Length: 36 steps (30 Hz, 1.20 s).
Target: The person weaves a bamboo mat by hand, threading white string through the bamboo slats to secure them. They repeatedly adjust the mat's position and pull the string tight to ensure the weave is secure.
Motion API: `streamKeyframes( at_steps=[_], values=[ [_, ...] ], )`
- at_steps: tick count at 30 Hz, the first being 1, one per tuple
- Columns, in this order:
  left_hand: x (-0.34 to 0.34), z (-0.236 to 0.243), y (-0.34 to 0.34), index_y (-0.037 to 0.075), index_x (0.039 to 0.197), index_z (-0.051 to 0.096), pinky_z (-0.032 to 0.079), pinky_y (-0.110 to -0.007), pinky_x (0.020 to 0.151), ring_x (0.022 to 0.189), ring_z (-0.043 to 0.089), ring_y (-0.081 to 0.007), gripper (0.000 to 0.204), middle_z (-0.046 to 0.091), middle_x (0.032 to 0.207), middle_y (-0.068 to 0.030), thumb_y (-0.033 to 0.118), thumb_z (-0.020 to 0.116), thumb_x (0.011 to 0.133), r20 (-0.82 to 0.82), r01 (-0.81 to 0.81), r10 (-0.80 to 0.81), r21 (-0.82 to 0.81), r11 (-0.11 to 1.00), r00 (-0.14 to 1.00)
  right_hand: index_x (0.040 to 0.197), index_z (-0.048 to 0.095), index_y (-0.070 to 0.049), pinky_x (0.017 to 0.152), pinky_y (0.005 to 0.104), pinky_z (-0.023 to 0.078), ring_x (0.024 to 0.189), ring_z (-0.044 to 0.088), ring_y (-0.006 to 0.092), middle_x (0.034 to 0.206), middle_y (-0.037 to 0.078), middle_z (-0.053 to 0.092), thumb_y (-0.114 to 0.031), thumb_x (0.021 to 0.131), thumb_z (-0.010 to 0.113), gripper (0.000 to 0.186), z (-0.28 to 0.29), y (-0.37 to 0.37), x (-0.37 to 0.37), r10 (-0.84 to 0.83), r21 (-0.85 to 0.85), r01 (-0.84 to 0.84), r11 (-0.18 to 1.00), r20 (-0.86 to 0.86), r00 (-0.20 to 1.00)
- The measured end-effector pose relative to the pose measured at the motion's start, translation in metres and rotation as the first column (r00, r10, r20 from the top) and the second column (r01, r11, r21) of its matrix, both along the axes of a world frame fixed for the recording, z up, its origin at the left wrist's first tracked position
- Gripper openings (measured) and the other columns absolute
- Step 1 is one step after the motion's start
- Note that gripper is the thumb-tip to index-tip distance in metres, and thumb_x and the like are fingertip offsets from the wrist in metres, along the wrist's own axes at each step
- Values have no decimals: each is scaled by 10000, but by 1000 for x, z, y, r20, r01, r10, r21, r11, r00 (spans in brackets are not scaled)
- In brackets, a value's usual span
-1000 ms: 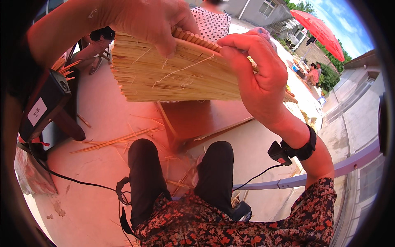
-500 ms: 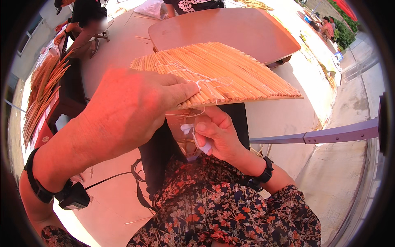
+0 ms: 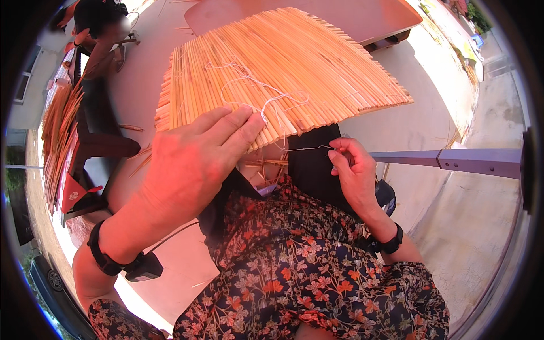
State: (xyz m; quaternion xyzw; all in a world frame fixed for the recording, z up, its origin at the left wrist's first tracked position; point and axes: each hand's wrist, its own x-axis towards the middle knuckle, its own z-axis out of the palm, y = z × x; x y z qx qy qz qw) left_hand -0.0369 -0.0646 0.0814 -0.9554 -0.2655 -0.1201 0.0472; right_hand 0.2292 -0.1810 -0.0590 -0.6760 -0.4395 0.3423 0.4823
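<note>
A mat of thin, straw-coloured reed stalks [image 3: 283,62], laid side by side, is tilted up in front of me above my lap. My left hand [image 3: 198,156] grips its near edge at the left, fingers pressed on the upper face and the thumb hidden. Loops of white thread [image 3: 263,85] lie loosely over the stalks by my fingertips. One strand leaves the near edge and stretches right to my right hand [image 3: 354,173], which pinches it between thumb and forefinger, away from the mat.
A brown table [image 3: 374,14] stands beyond the mat. Loose reed stalks [image 3: 59,136] are heaped on a dark bench at the left, near another person [image 3: 102,28]. A grey-purple metal bar [image 3: 464,162] reaches in from the right, just past my right hand.
My right hand has moved from beneath the mat out to the right, drawing the strand nearly straight. The mat's upper face now shows more fully, with my left hand still on its edge.
</note>
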Motion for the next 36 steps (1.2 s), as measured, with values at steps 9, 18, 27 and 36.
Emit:
streamKeyframes(
  at_steps=[9,18,27,36],
  values=[
    [28,-36,-13,71,1346,692,611,-367,895,1226,690,-288,476,710,1341,-85,145,666,876,-55,-56,56,4,998,997,1084,744,34,651,223,530,748,656,94,961,62,673,-2,1001,686,107,33,-9,-9,340,219,-296,930,-202,918],
    [59,-63,-23,103,1349,709,608,-366,922,1234,693,-291,570,715,1340,-77,198,773,791,38,-151,150,17,988,988,1075,763,-5,634,209,498,713,634,56,841,2,708,-113,990,743,139,14,21,-32,41,-18,-62,998,-556,830],
    [71,-69,-24,111,1339,720,611,-363,915,1209,708,-296,567,725,1320,-77,161,788,778,42,-181,180,23,983,983,1024,739,-20,612,204,496,698,649,63,852,7,723,-137,966,770,134,4,29,-34,-76,-81,24,996,-733,676],
    [69,-55,-15,89,1319,720,611,-355,876,1188,719,-281,589,731,1314,-89,128,793,736,76,-140,139,12,990,987,1089,717,43,535,239,543,626,683,115,897,88,750,-71,985,724,154,14,30,-40,-5,-18,-18,1000,-842,540]
  ],
)
